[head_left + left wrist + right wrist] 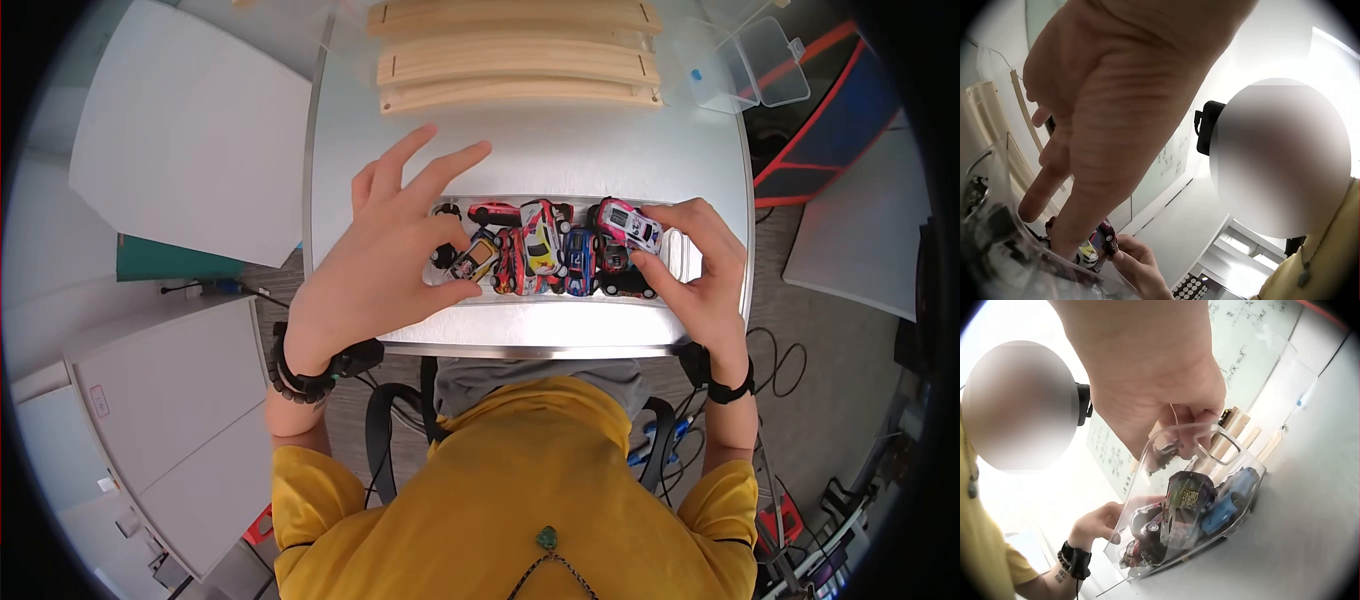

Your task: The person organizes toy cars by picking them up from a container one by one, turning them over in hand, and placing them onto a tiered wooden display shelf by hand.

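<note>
A clear plastic bin [680, 255] full of small toy cars lies along the table's front edge. My right hand [705, 265] holds a pink-and-white toy car [630, 225] between thumb and fingers at the bin's right end. At the left end, the thumb and index finger of my left hand [385, 255] pinch a yellow, white and black toy car [475, 258], its other fingers spread above. Between the hands lie a white, yellow and pink car [542, 238], a red car [507, 262] and a blue car [580, 260]. The bin's wall [1132, 519] rises below the right hand.
Light wooden slats [520, 70] lie across the back of the metal table [530, 150]. A clear box with its lid raised [725, 80] stands at the back right. White panels [190, 130] flank the table on the left.
</note>
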A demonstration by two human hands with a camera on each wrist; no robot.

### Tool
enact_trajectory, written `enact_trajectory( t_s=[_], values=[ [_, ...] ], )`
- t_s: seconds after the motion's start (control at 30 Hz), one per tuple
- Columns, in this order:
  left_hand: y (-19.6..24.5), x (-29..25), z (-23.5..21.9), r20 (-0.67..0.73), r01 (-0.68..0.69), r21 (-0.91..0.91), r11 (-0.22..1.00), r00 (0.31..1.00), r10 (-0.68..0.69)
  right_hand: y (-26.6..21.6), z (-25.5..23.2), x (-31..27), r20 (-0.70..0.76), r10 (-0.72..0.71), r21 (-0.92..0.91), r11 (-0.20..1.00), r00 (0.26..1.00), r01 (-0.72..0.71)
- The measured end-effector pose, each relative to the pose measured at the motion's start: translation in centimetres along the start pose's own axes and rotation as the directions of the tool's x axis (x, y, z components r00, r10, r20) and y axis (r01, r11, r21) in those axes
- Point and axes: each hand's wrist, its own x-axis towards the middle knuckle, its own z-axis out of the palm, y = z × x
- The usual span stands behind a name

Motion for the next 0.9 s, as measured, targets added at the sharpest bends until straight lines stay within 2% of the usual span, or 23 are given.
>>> enact_trajectory(
  t_s=[0.1,0.33,0.43,0.5,0.53,0.6,0.63,0.7,0.8,0.9],
  values=[
    [0.0,0.4,1.2,0.030,0.006,0.080,0.997,1.000,-0.008,-0.1,0.0,0.1,0.000,0.002,-0.008,1.000,1.000,-0.002],
    [-0.1,1.0,1.9,0.031,-0.005,0.120,0.993,1.000,0.002,0.0,0.0,-0.1,0.007,0.020,-0.018,1.000,1.000,-0.020],
    [-0.5,0.5,0.9,0.000,-0.011,0.034,0.999,1.000,0.011,-0.1,-0.1,-0.1,0.013,0.025,-0.020,0.999,1.000,-0.025],
    [-0.6,0.3,0.0,-0.196,-0.005,-0.068,0.998,0.981,-0.009,-0.1,0.0,-0.1,0.015,0.025,-0.017,1.000,1.000,-0.025],
    [-0.9,0.2,-0.2,-0.196,-0.003,-0.067,0.998,0.981,-0.010,-0.2,0.0,-0.1,0.015,0.023,-0.025,0.999,1.000,-0.022],
    [-1.6,0.1,-0.7,-0.385,-0.011,-0.198,0.980,0.920,-0.067,-0.2,0.0,-0.1,0.017,0.019,-0.031,0.999,1.000,-0.018],
    [-2.0,-0.1,-0.5,-0.387,-0.009,-0.197,0.980,0.920,-0.069,-0.1,0.1,-0.1,0.016,0.015,-0.033,0.999,1.000,-0.014],
    [-2.5,-0.5,-0.1,-0.328,0.129,-0.434,0.892,0.899,-0.289,-0.2,0.1,-0.1,0.018,0.006,-0.034,0.999,1.000,-0.005],
    [-1.3,-0.1,0.4,-0.350,0.140,-0.528,0.838,0.863,-0.365,-0.3,0.1,-0.1,0.024,0.001,-0.047,0.999,1.000,0.000],
    [-0.9,0.0,0.4,-0.309,0.166,-0.530,0.831,0.875,-0.372,-0.4,0.2,0.0,0.023,0.012,-0.061,0.998,1.000,-0.010]
  ],
)
